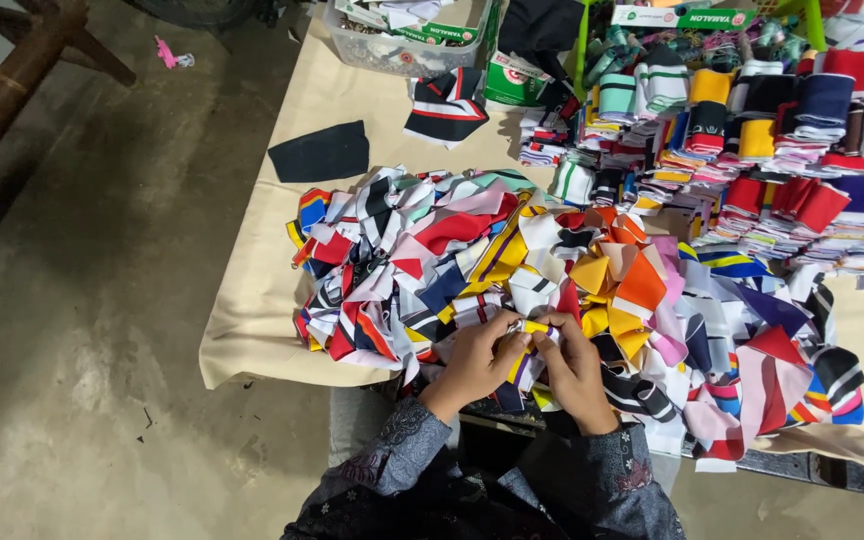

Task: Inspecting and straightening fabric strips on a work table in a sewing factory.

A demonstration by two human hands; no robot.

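Yellow strip (532, 328) lay pinched between left hand (474, 362) and right hand (572, 366), both grips clamped on it, at the near edge of the cloth pile (472, 250) on the bench (252, 320).

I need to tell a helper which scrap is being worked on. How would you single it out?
Start at the cloth-covered table, then the loose heap of colourful scraps along its near edge. At that edge the left hand and right hand meet on a small yellow and purple strip, the only piece pinched between fingers.
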